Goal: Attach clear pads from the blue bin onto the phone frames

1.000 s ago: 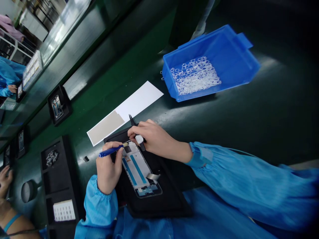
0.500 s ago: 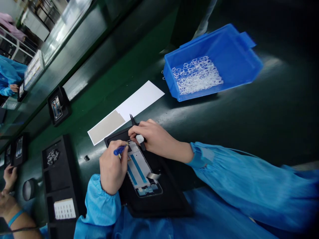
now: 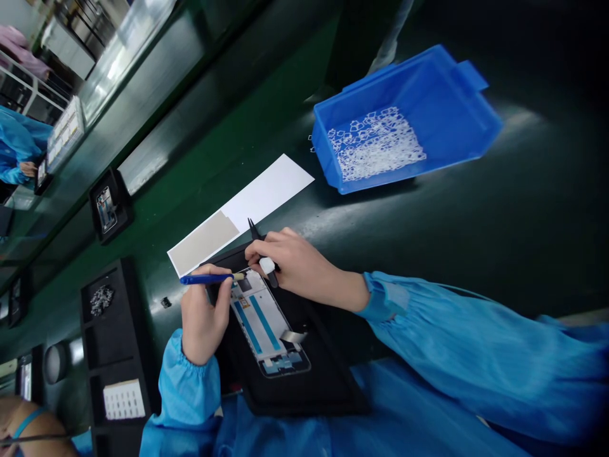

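Note:
My left hand [image 3: 203, 324] is closed on a blue pen-like stick [image 3: 207, 278] with a pale tip, which points at the top end of an opened phone body [image 3: 266, 320]. Black tweezers [image 3: 254, 230] are in my closed right hand [image 3: 297, 260], their points turned away from the phone. A small white piece [image 3: 267, 265] shows at the fingers of that hand, beside the phone's upper edge; what it belongs to is unclear. The phone has two blue strips and a loose silvery flap [image 3: 294, 336]. It lies in a black tray [image 3: 328, 374].
Beyond the tray lies a white and beige sheet [image 3: 266, 190]. A blue bin [image 3: 457, 120] holds many small white frames. At left stand a black compartment tray [image 3: 102, 336], a round dark container [image 3: 54, 363] and another phone tray [image 3: 110, 206]. A co-worker's arm [image 3: 40, 425] is at lower left.
My left hand has shifted slightly left, and the blue stick has swung so its length shows. My right hand stays put. The co-worker's hand and a phone tray at left have moved nearer.

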### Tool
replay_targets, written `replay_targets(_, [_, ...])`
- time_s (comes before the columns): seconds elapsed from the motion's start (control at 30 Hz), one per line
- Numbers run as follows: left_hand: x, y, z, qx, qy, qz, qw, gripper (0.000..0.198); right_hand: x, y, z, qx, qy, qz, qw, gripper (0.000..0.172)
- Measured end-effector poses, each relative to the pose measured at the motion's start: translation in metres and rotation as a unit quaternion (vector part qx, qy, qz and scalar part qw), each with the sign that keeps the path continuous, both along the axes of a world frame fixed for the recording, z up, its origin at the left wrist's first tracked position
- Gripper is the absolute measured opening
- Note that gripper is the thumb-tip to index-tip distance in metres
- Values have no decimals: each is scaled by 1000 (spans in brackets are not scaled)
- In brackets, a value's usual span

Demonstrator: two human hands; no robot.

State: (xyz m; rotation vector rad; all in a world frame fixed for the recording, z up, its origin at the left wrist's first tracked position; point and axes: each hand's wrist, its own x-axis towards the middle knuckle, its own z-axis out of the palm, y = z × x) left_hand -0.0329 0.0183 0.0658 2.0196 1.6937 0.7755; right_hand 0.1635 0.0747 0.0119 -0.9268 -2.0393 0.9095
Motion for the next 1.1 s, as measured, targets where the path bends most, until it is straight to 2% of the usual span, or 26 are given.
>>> replay_targets(0.2, [3, 6, 2, -3, 26, -15, 1000, 7, 0, 0, -1, 3, -23, 2, 1000, 33])
replay_targets(0.4, [5, 5, 4, 9, 32, -18, 999, 7, 0, 0, -1, 18, 6, 0, 1000, 33])
replay_targets(0.7, [4, 7, 6, 23, 62, -24, 998, 5, 1, 0, 0, 5, -18, 1, 1000, 37])
replay_targets(1.1, [7, 8, 5, 28, 73, -36, 996, 8, 1, -1, -1, 17, 5, 2, 1000, 35])
